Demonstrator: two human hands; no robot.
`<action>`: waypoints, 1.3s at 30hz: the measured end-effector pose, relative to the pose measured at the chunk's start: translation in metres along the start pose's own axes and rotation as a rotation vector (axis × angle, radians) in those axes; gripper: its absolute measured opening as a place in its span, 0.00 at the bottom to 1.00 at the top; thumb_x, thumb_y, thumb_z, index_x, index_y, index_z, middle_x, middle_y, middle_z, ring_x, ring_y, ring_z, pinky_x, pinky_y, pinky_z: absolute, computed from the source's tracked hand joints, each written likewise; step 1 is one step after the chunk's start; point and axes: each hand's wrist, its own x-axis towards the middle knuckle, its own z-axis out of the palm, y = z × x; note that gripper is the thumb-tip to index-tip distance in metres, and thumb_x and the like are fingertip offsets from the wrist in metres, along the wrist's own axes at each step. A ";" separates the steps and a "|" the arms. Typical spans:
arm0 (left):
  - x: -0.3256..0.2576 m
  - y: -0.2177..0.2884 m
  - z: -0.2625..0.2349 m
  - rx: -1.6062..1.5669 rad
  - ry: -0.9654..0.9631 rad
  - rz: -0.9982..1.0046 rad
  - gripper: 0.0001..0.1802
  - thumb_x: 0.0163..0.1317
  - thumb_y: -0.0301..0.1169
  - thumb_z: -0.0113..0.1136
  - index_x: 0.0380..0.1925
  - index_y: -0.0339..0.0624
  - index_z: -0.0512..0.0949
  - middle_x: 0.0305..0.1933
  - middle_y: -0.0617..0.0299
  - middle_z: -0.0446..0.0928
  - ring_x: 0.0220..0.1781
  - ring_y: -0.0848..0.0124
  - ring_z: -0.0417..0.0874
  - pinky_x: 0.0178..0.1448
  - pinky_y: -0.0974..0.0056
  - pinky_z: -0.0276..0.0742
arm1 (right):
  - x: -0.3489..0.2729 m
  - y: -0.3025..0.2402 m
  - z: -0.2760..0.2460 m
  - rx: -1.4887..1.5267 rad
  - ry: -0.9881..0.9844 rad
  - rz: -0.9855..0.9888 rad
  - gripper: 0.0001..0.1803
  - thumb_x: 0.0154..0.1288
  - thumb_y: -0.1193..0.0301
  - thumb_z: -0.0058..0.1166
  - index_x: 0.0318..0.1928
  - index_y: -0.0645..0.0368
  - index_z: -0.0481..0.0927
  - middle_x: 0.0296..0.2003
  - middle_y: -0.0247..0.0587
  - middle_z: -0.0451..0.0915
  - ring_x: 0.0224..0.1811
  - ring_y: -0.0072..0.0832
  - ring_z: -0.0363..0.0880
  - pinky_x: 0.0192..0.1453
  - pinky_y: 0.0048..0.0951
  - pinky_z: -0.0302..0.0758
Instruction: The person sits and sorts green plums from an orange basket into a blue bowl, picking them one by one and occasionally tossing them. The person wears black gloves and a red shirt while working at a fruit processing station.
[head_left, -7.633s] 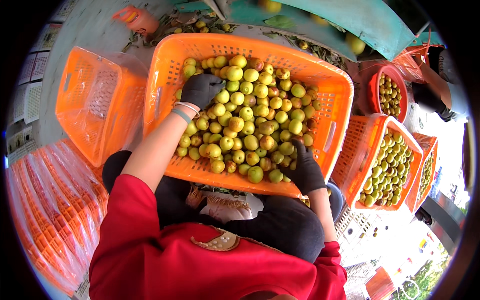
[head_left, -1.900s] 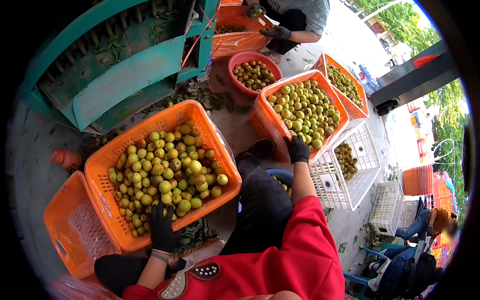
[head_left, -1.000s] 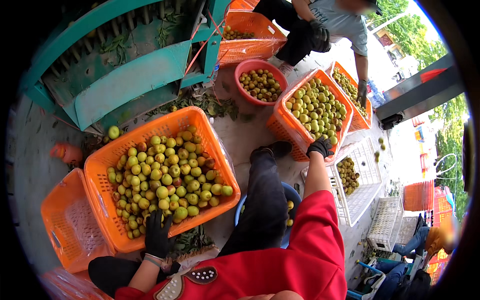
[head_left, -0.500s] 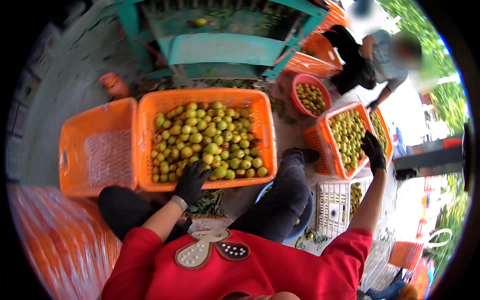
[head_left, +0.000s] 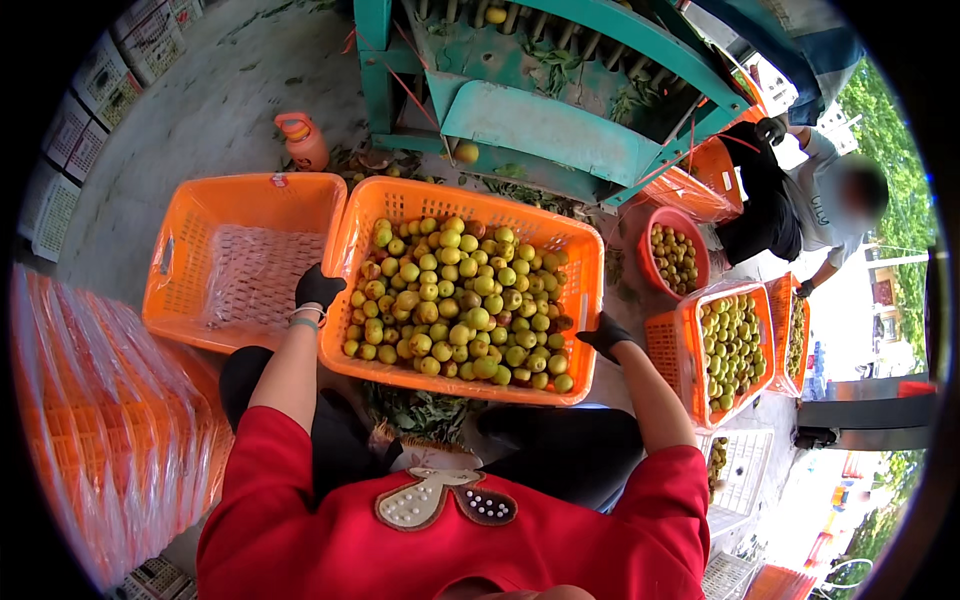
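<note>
A full orange plastic crate (head_left: 400,196) holds a heap of small round yellow-green fruit (head_left: 470,290), some with brown patches. My left hand (head_left: 318,288), in a dark glove, is closed at the crate's left rim. On the opposite side my right hand (head_left: 606,337), also in a dark glove, grips the right rim; part of its fingers is hidden by the edge. To the left, touching the full crate, stands a second orange crate (head_left: 185,235) with clear plastic lining and no fruit in it.
Beyond stands a green machine (head_left: 540,120) with rollers. An orange jug (head_left: 302,142) is on the floor. Plastic-wrapped stacked crates (head_left: 110,420) rise at left. At right are a pink tub (head_left: 673,255), a fruit-filled crate (head_left: 732,350), a white crate (head_left: 745,470) and a co-worker (head_left: 820,190).
My right hand has left the fruit crate at right and now holds the middle crate's right rim. My left hand has moved from the fruit to the left rim. The view has shifted.
</note>
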 end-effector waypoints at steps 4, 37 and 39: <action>0.026 -0.009 0.006 0.132 0.144 -0.170 0.32 0.48 0.49 0.66 0.49 0.38 0.77 0.44 0.50 0.81 0.45 0.55 0.81 0.46 0.52 0.77 | 0.046 0.018 0.055 0.535 0.165 0.064 0.29 0.48 0.68 0.63 0.52 0.63 0.72 0.44 0.54 0.79 0.48 0.42 0.79 0.48 0.38 0.76; -0.057 0.123 0.183 -0.669 -0.322 -0.039 0.20 0.50 0.33 0.64 0.42 0.32 0.78 0.37 0.60 0.79 0.35 0.67 0.78 0.41 0.62 0.73 | -0.041 0.282 0.021 -0.283 1.026 0.899 0.24 0.55 0.51 0.58 0.52 0.42 0.75 0.54 0.36 0.74 0.56 0.39 0.71 0.57 0.46 0.65; -0.057 0.125 0.181 -0.601 -0.279 -0.046 0.20 0.49 0.33 0.63 0.41 0.32 0.78 0.36 0.60 0.78 0.35 0.67 0.78 0.41 0.62 0.73 | -0.044 0.276 0.023 -0.271 0.999 0.932 0.25 0.56 0.49 0.57 0.52 0.43 0.75 0.60 0.37 0.69 0.63 0.38 0.65 0.63 0.56 0.57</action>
